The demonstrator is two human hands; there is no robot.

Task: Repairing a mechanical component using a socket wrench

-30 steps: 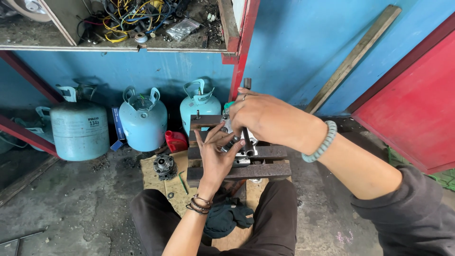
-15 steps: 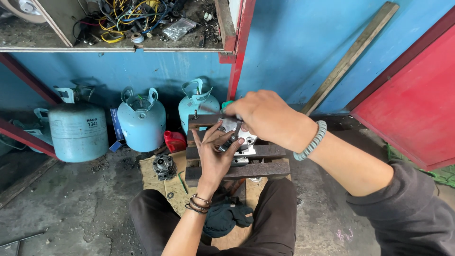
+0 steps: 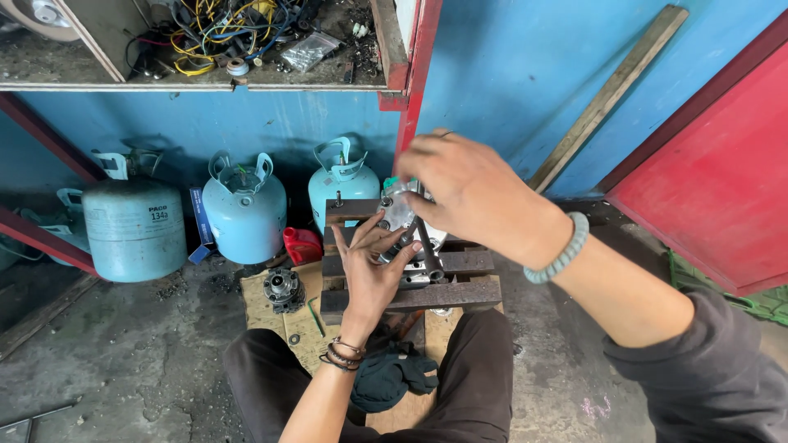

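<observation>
on the wooden stand [image 3: 460, 294], left hand [image 3: 371, 267] lay spread-fingered against metal part [image 3: 404, 215]; right hand [image 3: 472, 193] gripped dark tool [image 3: 427, 250].

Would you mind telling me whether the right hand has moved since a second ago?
Yes. The right hand has swung left and slightly up, so its fingers now sit closer to the middle gas cylinder while gripping the dark tool.

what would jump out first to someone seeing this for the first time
Centre frame, the right hand and left hand work on a silvery metal part resting on a dark slatted wooden stand; the right-hand fingers hold a dark rod-like tool against it. Behind on the left, three pale blue gas cylinders line the blue wall, with a tangle of coloured wires on the shelf above.
</observation>
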